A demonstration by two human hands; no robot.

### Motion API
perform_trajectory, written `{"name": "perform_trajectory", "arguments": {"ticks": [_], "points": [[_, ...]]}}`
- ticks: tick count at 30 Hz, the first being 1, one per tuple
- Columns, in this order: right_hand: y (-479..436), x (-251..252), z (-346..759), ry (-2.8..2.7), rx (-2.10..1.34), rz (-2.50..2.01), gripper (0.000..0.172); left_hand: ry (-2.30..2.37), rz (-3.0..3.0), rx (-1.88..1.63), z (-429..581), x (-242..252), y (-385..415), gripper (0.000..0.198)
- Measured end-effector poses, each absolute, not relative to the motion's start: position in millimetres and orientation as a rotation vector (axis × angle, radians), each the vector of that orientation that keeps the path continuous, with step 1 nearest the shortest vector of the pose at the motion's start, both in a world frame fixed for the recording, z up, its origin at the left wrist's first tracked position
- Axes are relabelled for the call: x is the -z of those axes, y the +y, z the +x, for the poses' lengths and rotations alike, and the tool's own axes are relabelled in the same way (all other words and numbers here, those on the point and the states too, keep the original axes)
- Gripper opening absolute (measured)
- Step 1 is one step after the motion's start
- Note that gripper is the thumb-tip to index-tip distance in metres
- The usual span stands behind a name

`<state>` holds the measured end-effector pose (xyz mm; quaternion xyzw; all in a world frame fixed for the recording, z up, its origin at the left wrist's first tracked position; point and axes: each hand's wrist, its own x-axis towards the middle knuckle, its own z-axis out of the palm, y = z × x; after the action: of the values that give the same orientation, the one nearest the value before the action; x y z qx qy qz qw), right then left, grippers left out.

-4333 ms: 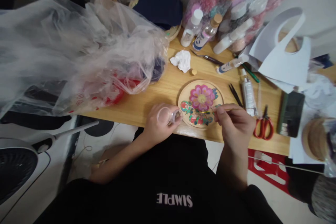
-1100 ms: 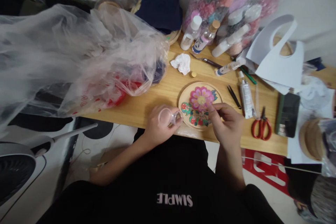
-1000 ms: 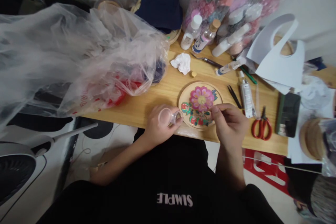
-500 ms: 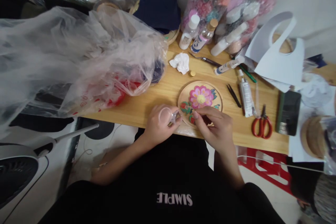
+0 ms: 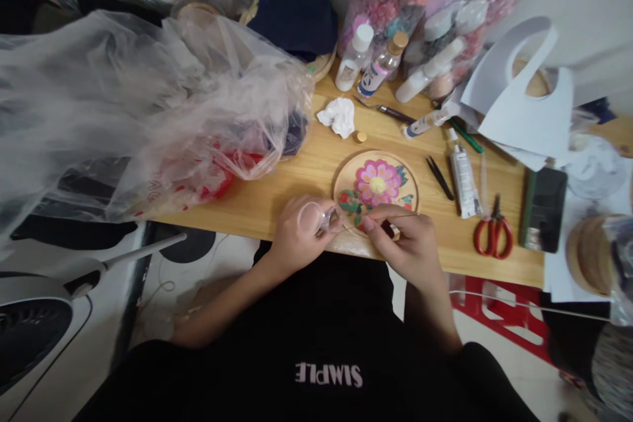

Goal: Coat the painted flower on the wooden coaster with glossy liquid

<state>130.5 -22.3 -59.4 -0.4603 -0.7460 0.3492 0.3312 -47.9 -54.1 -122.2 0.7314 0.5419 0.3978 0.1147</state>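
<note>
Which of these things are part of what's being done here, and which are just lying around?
Apparently in use:
clear vessel, in the left hand
thin tool, in the right hand
wooden plate with a flower design

Seemingly just lying about:
red-handled snips
black tweezers
white tube
crumpled white tissue
dark phone-like device

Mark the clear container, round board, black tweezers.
Clear container (image 5: 308, 218): head view, wide round end.
Round board (image 5: 347, 175): head view, bare wood near its left edge.
Black tweezers (image 5: 441, 180): head view, middle of the body.

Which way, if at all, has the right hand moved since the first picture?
Yes: against the wooden plate, the right hand has moved left, toward the left hand.
</note>
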Motion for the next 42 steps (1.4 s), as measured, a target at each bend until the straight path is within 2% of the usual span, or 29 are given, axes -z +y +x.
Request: {"name": "perform_trajectory", "arguments": {"ticks": [7,12,27,42], "points": [[-24,63,140,-1.619,-0.998,-1.32,0.012,1.592,2.172,-1.216,-48,125,-55,0.02],[-21,72,145,-1.426,-0.881,-1.399,0.011,1.589,2.159,-1.183,-48,126,-56,0.02],[-14,77,142,-1.656,-0.703,-1.536,0.013,1.601,2.116,-1.184,-48,126,-56,0.017],[-12,74,139,-1.685,-0.71,-1.553,0.015,1.596,2.11,-1.205,-47,125,-56,0.015]]}}
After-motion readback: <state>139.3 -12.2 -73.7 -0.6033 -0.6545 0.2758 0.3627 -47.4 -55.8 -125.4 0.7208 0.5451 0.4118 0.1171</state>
